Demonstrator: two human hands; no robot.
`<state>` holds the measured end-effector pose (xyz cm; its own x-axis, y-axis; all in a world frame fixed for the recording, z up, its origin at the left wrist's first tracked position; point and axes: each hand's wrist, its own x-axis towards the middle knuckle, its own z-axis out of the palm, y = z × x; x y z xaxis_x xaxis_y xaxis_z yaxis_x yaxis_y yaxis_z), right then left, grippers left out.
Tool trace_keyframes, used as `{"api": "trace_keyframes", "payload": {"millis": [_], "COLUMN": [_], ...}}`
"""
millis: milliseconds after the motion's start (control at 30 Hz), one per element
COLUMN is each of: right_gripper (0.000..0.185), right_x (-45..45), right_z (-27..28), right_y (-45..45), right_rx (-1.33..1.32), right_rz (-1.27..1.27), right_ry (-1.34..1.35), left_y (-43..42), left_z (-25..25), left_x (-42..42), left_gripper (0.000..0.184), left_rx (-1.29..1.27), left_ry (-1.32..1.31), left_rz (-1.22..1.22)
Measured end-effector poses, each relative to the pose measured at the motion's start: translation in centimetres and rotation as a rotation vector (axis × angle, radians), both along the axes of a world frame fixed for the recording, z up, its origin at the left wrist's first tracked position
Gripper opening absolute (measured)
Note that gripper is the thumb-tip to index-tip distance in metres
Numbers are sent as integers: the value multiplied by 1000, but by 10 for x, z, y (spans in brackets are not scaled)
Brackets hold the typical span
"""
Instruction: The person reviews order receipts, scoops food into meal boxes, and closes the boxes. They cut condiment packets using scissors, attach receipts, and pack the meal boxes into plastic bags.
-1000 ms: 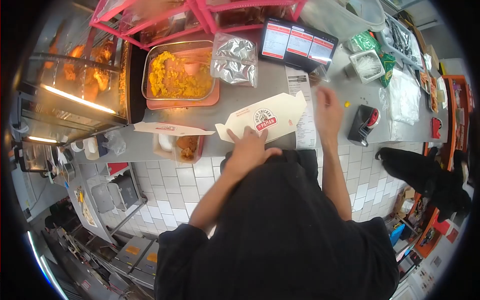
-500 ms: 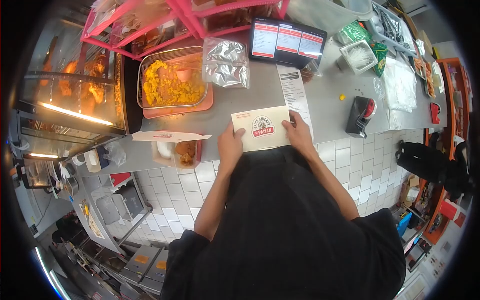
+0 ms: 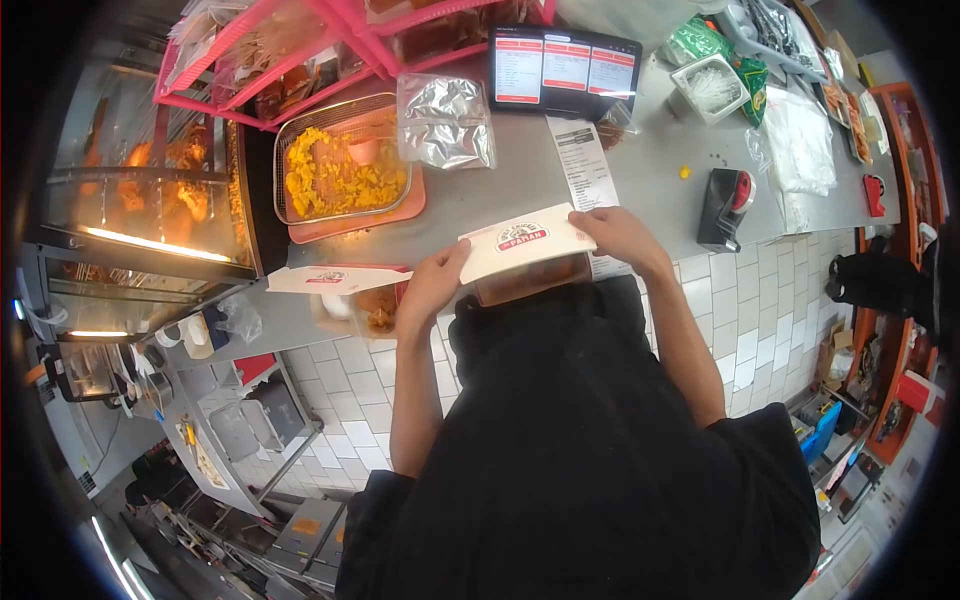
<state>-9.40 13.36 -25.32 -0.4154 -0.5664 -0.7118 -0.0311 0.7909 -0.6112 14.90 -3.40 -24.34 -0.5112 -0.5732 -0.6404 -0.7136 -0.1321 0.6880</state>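
At the counter's near edge stands a cream paper food box [image 3: 484, 258] with a red and black printed logo. Its lid is partly raised, and the front of the box shows beneath; what lies inside is hard to make out. My left hand [image 3: 436, 280] is closed on the lid's left edge, thumb near its corner. On the other side, my right hand [image 3: 618, 238] pinches the lid's right corner. Left of my left hand is a second food box [image 3: 340, 281] with its lid up, holding a fried brown piece [image 3: 379, 308] and something white, partly covered by the lid.
A wire basket [image 3: 410, 150] of yellow crumbs rests on a pink tray [image 3: 418, 200]. Behind lie a foil pouch [image 3: 446, 120], a tablet [image 3: 565, 75] and a long receipt [image 3: 583, 165]. A tape dispenser [image 3: 722, 212] stands right; a lit food cabinet [image 3: 150, 215] is left.
The near box's lid has tilted up, so the box front now shows below it. My left hand has shifted left and my right hand slightly right. The view has moved a little.
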Motion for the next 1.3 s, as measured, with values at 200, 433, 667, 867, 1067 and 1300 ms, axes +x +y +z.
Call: {"api": "trace_keyframes", "payload": {"millis": [200,433,667,867,1067,1300], "right_gripper": [41,36,64,74,63,47], "right_x": [16,33,25,17,11,14], "right_z": [-6,-53,-27,-46,-58,-62], "right_y": [8,13,17,19,22,29], "right_rx": [-116,-235,-647,-694,-825,-941], "right_rz": [-9,-52,583,770,774,678], "right_ry": [124,401,796,876,928,673], "left_y": [15,36,14,8,7,1], "left_z": [-12,-64,-41,-39,-43,-62], "left_x": [2,-8,-20,-24,-23,-14], "left_gripper": [45,38,75,80,69,57], "left_rx": [-131,-699,-885,-823,-813,-821], "left_ry": [-110,-38,291,281,400,485], "left_rz": [-81,-208,-644,-816,-807,-859]}}
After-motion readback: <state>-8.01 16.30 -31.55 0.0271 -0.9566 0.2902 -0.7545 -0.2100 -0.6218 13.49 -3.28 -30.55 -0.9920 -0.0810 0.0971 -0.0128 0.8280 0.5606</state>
